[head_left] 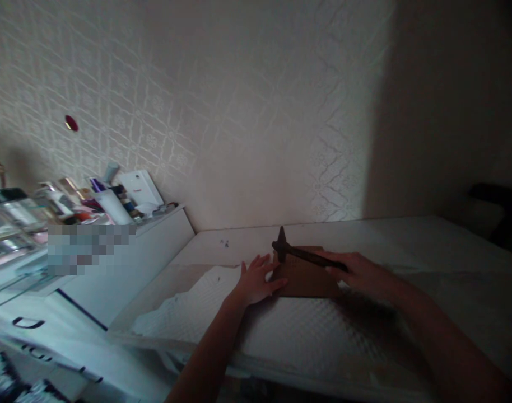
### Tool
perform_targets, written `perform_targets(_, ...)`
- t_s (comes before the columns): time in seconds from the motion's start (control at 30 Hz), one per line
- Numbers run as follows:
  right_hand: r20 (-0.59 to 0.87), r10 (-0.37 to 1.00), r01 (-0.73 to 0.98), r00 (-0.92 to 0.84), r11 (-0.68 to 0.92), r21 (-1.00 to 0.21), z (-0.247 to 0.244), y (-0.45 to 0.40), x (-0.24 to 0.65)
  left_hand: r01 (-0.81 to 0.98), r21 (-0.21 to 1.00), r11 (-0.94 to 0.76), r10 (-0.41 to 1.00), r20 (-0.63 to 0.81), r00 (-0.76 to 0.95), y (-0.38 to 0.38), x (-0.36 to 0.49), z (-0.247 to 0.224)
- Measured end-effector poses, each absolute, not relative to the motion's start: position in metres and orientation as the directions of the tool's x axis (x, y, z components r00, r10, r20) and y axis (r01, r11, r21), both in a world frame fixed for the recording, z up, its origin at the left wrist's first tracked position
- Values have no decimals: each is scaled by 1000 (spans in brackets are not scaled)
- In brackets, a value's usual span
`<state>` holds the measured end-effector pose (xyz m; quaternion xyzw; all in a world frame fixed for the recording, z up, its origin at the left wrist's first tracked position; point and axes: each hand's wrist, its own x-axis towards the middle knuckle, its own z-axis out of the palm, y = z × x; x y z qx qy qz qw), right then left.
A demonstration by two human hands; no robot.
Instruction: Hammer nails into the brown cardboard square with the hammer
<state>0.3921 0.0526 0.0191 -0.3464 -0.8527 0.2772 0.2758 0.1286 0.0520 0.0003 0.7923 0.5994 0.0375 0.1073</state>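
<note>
A flat brown board [308,282] lies on a white quilted cloth [197,313] spread over the table. My left hand [258,280] rests with spread fingers at the board's left edge, its thumb on the board. In my right hand [354,271] is the dark handle of a hammer [282,246], gripped near its end. The hammer's head is over the board's upper left part, close to my left fingertips. Whether the head touches the board I cannot tell.
A white dresser [130,274] stands left of the table [239,240], crowded with bottles [113,207] and a white box [142,187]. Tiny dark bits [224,243] lie near the patterned wall [260,112]. A dark shape [508,210] shows at far right.
</note>
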Motion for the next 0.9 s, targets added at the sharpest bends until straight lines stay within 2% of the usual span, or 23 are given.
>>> perform_targets(0.9,279,748,425,-602,596,-682,18,52,393,932,236,-275,955,-42,292,53,127,-3)
